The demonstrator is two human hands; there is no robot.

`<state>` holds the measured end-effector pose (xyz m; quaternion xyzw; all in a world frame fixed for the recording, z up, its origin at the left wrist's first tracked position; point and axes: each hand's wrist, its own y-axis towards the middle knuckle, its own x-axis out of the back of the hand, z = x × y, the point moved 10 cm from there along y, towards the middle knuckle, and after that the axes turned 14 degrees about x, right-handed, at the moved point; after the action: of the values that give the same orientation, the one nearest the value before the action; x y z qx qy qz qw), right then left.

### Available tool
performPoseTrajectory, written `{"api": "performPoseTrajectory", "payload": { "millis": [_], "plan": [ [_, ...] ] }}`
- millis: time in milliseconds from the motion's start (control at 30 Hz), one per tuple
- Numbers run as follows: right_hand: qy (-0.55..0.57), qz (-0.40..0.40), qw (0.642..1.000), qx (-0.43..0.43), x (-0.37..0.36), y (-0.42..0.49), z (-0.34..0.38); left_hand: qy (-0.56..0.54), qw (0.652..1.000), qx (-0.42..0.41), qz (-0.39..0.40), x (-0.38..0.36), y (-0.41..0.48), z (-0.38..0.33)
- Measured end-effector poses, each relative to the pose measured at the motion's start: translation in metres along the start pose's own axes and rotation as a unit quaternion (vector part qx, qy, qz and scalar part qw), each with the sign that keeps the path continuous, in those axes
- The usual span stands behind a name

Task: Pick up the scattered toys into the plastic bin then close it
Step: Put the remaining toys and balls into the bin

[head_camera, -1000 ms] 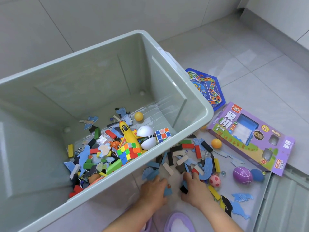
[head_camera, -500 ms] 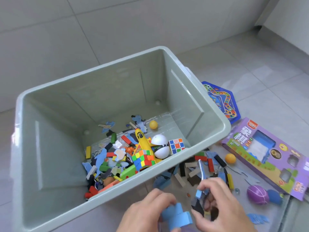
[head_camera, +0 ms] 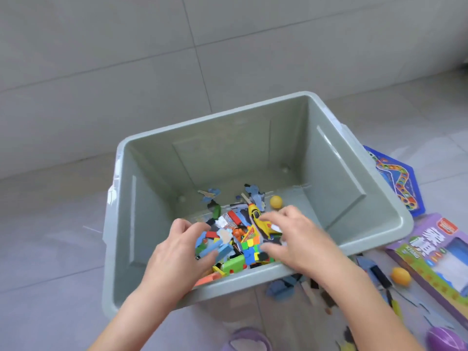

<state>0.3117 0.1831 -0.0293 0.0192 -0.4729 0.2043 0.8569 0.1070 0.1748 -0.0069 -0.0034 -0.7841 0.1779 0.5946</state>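
A grey-green plastic bin (head_camera: 228,153) stands open on the tiled floor. Its bottom holds a heap of toys, among them a yellow plane (head_camera: 255,216), a colour cube (head_camera: 249,245) and a small orange ball (head_camera: 276,201). Both my hands reach over the near rim, above the heap. My left hand (head_camera: 177,252) has its fingers spread, and blue foam pieces (head_camera: 219,249) lie just off its thumb. My right hand (head_camera: 298,239) is blurred, fingers stretched out over the plane. More foam pieces and blocks (head_camera: 281,287) lie on the floor beside the bin's near right corner.
Right of the bin lie a blue hexagonal game board (head_camera: 395,183), a purple toy box (head_camera: 435,249), an orange ball (head_camera: 400,276) and a purple ball (head_camera: 445,338). A purple slipper (head_camera: 248,340) shows at the bottom edge. A tiled wall rises behind the bin.
Both hands rose from the floor with foam pieces and blocks and moved up over the bin's rim. Their fingers have spread open above the heap. The view tilted upward.
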Motion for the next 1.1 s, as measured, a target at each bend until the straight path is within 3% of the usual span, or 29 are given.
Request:
{"api": "performPoseTrajectory", "payload": {
  "millis": [33,100,133,200,267,367,433,533,800,967,1100],
  "plan": [
    [0.024,-0.094,0.995,0.01,0.023,-0.016,-0.003,-0.035,0.998,-0.034,-0.035,0.007,-0.008,-0.009],
    [0.066,-0.307,0.949,0.006,0.073,-0.068,-0.019,-0.137,0.972,-0.162,-0.1,0.025,-0.04,-0.041],
    [0.088,-0.383,0.919,-0.014,0.085,-0.098,-0.035,-0.182,0.949,-0.239,-0.095,0.025,-0.063,-0.061],
    [0.131,-0.436,0.886,-0.089,0.072,-0.142,-0.076,-0.215,0.904,-0.368,-0.015,-0.003,-0.106,-0.096],
    [0.146,-0.388,0.892,-0.183,0.023,-0.166,-0.12,-0.162,0.895,-0.401,0.106,-0.069,-0.127,-0.114],
    [0.109,-0.192,0.931,-0.292,-0.073,-0.178,-0.165,-0.02,0.924,-0.3,0.237,-0.187,-0.107,-0.099],
    [0.092,-0.078,0.942,-0.314,-0.128,-0.179,-0.18,0.054,0.94,-0.233,0.245,-0.241,-0.082,-0.082],
    [0.06,-0.006,0.95,-0.307,-0.17,-0.167,-0.183,0.116,0.96,-0.164,0.197,-0.277,-0.048,-0.067],
    [0.028,-0.019,0.949,-0.313,-0.197,-0.142,-0.189,0.138,0.963,-0.157,0.17,-0.315,-0.028,-0.078],
    [0.07,-0.097,0.951,-0.287,-0.183,-0.118,-0.179,0.114,0.967,-0.163,0.158,-0.315,-0.023,-0.079],
    [-0.009,-0.083,0.965,-0.248,-0.184,-0.099,-0.166,0.068,0.974,-0.138,0.165,-0.318,-0.022,-0.067]
  ]
}}
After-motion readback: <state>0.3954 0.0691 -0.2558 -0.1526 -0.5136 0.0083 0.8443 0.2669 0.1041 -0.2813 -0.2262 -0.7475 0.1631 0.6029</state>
